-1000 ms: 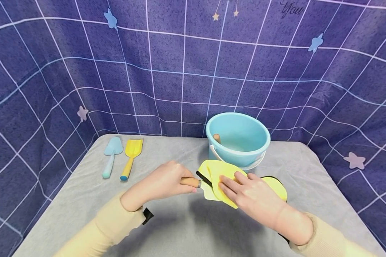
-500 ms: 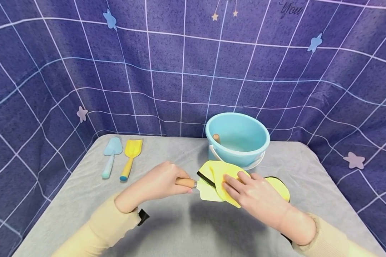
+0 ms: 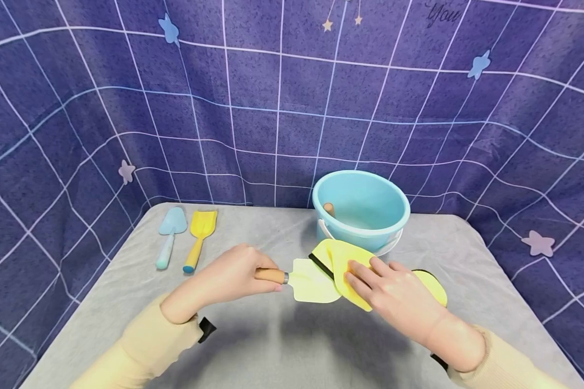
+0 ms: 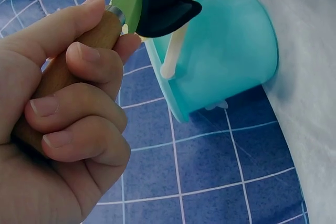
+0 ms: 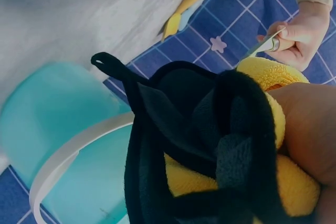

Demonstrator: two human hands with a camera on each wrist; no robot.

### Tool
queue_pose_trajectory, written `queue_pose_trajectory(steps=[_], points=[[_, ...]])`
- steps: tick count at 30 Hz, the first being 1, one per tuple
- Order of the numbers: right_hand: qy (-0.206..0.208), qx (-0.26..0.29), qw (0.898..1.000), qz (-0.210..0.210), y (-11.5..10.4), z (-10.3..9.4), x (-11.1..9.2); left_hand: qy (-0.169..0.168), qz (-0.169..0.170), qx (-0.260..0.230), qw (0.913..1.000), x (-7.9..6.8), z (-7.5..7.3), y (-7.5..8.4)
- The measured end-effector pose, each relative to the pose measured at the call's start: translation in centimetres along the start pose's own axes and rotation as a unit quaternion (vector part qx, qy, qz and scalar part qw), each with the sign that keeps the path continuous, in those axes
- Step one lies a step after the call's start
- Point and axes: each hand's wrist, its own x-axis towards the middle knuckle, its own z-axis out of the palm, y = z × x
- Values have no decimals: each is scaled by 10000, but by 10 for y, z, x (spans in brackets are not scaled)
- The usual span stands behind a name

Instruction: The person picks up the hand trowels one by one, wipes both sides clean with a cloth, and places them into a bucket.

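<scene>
My left hand grips the wooden handle of a small shovel, fingers wrapped round it in the left wrist view. Its flat, pale yellow-green blade points right, and the far edge is hidden under a yellow cloth with black edging. My right hand holds the cloth folded over that end of the blade, fingers on top. The right wrist view shows the cloth's dark underside and black loop hanging down. Both hands are above the grey-covered table, in front of a light blue bucket.
The bucket has a white handle hanging at its front, and a wooden handle end shows inside. At the left lie a blue shovel and a yellow shovel. Dark blue checked fabric hangs behind and beside the table.
My left hand has drawn the shovel leftward, baring more of its blade. My right hand and the cloth have shifted slightly right.
</scene>
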Motion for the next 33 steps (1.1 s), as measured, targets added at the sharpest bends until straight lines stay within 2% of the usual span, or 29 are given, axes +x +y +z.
queue_pose_trajectory(steps=[6, 17, 25, 33], points=[[77, 7, 9999, 86, 2, 0, -2, -28, -205, -121, 9997, -5, -7, -2], [-102, 105, 9994, 301, 4, -2, -9, 42, -441, -382, 9983, -13, -18, -4], [-154, 130, 9990, 393, 3, 3, -14, 20, -708, -595, 9957, -17, -35, -2], [-42, 189, 9981, 584, 3, 11, -19, 175, -617, -171, 9978, -11, -53, 7]])
